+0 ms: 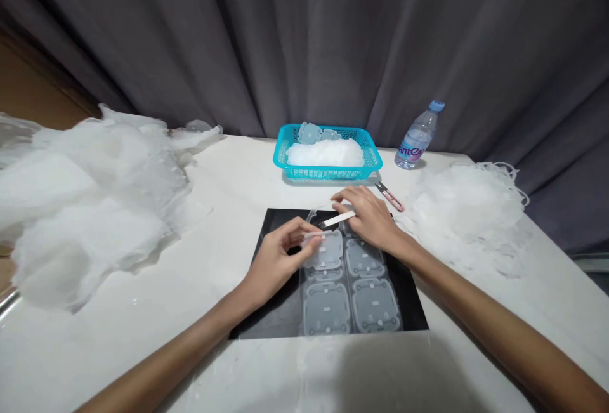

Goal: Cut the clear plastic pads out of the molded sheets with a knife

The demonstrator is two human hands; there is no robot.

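My left hand (278, 264) pinches the edge of a translucent rounded-square plastic piece (330, 249) between thumb and fingers, slightly lifted over the black mat (266, 318). In my right hand (368, 213) is a slim white-handled tool (341, 218), its dark tip pointing left at that piece's upper edge; the exact kind of tool is unclear. Similar pieces lie in rows on the mat, among them one at the lower left (327, 308) and one at the lower right (375, 304). Clear film edges show around them. My fingers partly cover the upper row.
Behind the mat stands a turquoise basket (328, 172) holding white fluffy material and a few translucent pieces. Thread snips (390, 197) lie right of it, near a water bottle (419, 137). White film heaps lie at left (95, 191) and right (469, 210). A grey curtain (323, 39) hangs behind.
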